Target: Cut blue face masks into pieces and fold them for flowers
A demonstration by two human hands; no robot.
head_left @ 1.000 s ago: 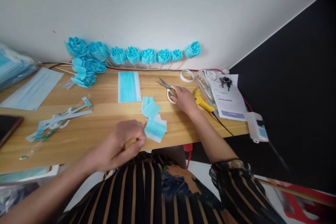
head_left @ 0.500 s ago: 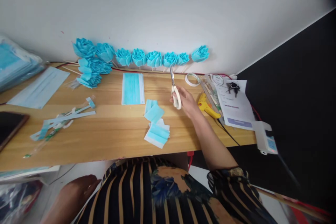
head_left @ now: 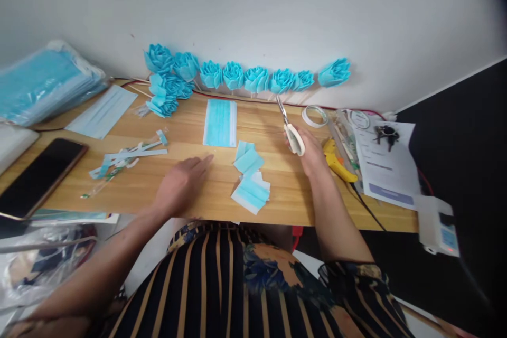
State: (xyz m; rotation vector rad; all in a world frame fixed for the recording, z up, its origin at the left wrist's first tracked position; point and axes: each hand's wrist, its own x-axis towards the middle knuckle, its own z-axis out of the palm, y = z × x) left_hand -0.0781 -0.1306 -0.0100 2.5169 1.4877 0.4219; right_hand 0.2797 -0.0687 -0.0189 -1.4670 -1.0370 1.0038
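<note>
My right hand [head_left: 312,150] grips white-handled scissors [head_left: 293,138], their metal blades pointing away toward the wall. Over the front of the table, my left hand [head_left: 184,182] holds nothing, its fingers stretched toward the right. Just beyond those fingertips lies a flat stack of blue face masks [head_left: 220,122]. Between my hands sit cut blue mask pieces [head_left: 251,193], loosely overlapping. Trimmed strips [head_left: 130,156] rest left of my left hand, partly over a thin clear wrapper with green marks.
Blue flowers [head_left: 233,75] line the wall. A bag of masks [head_left: 51,82], a single mask [head_left: 102,112] and a phone [head_left: 41,177] are at left. At right are a tape roll [head_left: 315,116], a yellow glue gun [head_left: 338,162], a paper sheet [head_left: 390,169] and keys [head_left: 387,135].
My left hand has come up from below the table edge to over the tabletop. My right hand still holds the scissors. The whole view has shifted, with the table things appearing farther right.
</note>
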